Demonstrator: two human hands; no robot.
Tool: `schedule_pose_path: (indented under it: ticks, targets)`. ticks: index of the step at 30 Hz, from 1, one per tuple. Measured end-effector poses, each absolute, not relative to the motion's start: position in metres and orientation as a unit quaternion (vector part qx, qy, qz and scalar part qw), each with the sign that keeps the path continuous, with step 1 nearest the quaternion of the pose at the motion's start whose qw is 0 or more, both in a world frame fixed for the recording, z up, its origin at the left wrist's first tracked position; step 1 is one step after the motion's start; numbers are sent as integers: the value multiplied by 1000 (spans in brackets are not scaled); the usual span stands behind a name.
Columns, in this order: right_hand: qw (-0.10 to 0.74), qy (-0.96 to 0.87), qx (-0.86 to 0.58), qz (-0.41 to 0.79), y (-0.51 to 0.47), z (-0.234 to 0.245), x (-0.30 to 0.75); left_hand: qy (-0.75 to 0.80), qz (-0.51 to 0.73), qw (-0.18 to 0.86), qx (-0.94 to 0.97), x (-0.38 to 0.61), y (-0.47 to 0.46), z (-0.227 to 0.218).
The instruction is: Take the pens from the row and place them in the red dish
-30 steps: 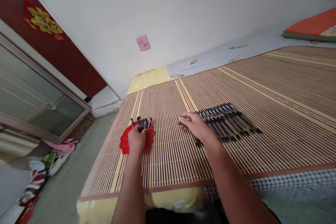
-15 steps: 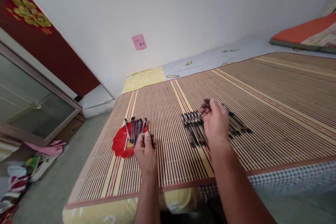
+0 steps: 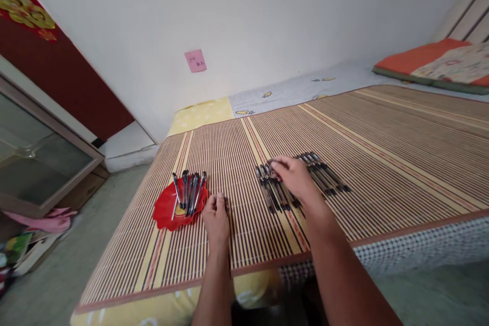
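A red plate [image 3: 165, 210] lies on the bamboo mat [image 3: 382, 163] and carries several dark pens [image 3: 189, 191]. My left hand [image 3: 216, 217] rests on the mat just right of the plate, fingers curled, with nothing visible in it. A row of several more pens [image 3: 321, 173] lies to the right. My right hand [image 3: 292, 179] is down over the left part of that row, fingers bent onto the pens; whether it grips one is hidden.
The mat covers a bed with a yellow sheet [image 3: 202, 112] against a white wall. An orange cushion [image 3: 431, 61] lies at the far right. A glass cabinet [image 3: 34, 158] and clutter [image 3: 30, 234] stand on the floor to the left.
My left hand has left the pens on the plate and drawn back right onto the mat. My right hand rose above the row, then came back down onto its left pens.
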State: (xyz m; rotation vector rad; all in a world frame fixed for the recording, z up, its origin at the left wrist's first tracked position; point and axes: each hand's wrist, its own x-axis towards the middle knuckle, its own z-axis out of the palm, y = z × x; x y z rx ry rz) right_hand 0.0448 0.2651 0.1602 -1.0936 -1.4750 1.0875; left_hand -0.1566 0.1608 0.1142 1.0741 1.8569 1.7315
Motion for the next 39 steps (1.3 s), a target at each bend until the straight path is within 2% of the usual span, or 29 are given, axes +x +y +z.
schedule_pose_path:
  ticks: [3, 5, 12, 20, 39]
  targets:
    - [299, -746, -486, 343, 261, 154, 45, 662, 612, 192, 387, -155, 160, 115]
    - [220, -786, -501, 289, 258, 150, 43, 662, 607, 195, 394, -155, 161, 114]
    - [72, -803, -551, 216, 251, 145, 32, 669, 587, 200, 411, -159, 164, 106]
    - [46, -800, -563, 205, 247, 145, 23, 668, 589, 180, 417, -156, 164, 111]
    - [80, -819, -513, 244, 234, 135, -5, 690, 527, 213, 449, -158, 166, 107]
